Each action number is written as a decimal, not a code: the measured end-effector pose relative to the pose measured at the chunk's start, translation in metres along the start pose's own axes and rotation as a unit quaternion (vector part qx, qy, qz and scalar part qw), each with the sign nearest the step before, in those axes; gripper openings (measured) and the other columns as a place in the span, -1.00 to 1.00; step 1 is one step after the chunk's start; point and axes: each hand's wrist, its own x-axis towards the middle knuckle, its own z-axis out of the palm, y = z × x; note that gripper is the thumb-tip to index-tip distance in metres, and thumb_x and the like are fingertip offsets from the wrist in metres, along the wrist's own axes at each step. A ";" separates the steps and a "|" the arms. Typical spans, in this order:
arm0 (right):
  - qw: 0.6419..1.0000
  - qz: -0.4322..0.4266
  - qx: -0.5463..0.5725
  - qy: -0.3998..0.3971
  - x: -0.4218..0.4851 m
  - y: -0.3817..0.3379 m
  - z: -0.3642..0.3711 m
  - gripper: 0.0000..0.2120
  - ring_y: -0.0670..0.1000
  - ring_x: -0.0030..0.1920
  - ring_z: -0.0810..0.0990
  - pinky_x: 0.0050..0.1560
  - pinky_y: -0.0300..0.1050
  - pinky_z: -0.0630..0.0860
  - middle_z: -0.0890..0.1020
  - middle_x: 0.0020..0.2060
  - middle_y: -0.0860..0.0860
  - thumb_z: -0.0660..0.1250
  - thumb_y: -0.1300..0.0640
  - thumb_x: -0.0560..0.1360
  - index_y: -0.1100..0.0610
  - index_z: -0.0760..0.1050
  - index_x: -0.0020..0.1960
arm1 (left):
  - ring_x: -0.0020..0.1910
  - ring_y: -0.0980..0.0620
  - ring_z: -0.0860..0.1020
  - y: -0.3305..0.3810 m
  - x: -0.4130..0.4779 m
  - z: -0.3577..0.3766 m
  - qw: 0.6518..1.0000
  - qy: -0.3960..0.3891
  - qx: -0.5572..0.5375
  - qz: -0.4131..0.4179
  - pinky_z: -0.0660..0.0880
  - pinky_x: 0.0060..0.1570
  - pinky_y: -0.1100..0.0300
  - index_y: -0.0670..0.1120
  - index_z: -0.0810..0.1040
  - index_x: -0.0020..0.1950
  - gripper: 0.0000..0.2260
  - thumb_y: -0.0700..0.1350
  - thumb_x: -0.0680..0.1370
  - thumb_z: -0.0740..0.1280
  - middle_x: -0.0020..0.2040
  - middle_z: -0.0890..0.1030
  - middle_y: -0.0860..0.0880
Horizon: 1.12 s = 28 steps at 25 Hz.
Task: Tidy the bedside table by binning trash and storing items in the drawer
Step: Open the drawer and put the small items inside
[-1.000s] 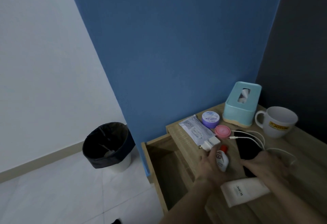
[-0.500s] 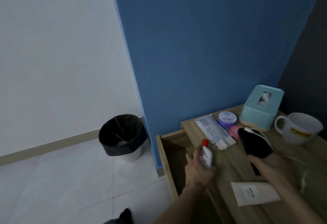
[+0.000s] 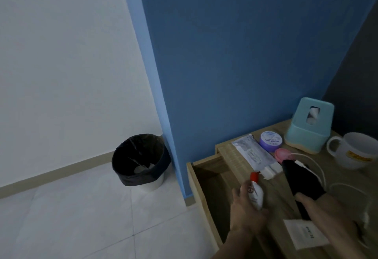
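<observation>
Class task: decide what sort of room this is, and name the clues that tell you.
Probably a bedroom corner: a small wooden bedside table with its drawer open, a tissue box and mug on top, and a lined waste bin on the tiled floor.

White mug (image 3: 357,152) stands beside teal tissue box (image 3: 306,129).

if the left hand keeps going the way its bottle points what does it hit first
Probably the white charger plug lying just past the bottle's red cap; the left hand may be raised above it, so depth is unclear.

The mug (image 3: 357,152) runs off the right edge, and the white tube's (image 3: 304,236) label is too blurred to read.
</observation>
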 end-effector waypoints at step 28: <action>0.957 -0.057 -0.276 -0.076 0.003 0.107 0.088 -0.29 0.21 0.33 0.34 0.24 0.05 0.34 0.23 0.43 0.20 0.30 0.08 0.48 0.07 -0.03 0.50 | 0.34 -0.08 0.33 -0.058 0.009 -0.033 0.991 0.114 -0.028 -0.068 0.43 0.28 0.02 0.15 0.05 0.51 -0.23 -0.05 0.42 0.41 0.37 0.25 -0.06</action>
